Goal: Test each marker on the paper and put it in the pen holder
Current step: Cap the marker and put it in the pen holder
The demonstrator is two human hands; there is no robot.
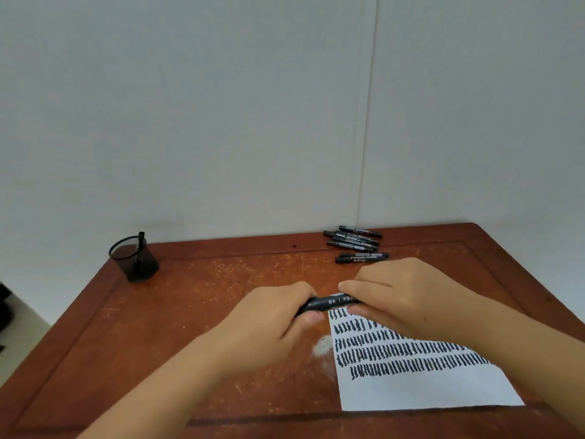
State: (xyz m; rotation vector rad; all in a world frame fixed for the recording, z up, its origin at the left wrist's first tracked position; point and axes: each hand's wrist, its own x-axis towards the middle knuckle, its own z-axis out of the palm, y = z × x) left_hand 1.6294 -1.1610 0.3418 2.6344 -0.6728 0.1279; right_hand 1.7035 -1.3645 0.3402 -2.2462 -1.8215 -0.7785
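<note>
At table centre, a black cylindrical marker with white print (329,303) lies level between both hands, above the top edge of the paper. Left hand (278,315) grips its 9 o'clock end, fingers curled over, thumb beneath. Right hand (399,296) pinches its 3 o'clock end between forefinger and thumb. White sheet of paper (421,388) sits at 5 o'clock from the marker, covered with rows of short black strokes, partly under the right wrist. Loose pile of black markers (356,243) lies at 1 o'clock, just beyond the right hand. Black mesh pen holder (134,259) stands at 10 o'clock, well apart, one marker upright inside. Worn reddish-brown wooden table (196,312) carries all.
</note>
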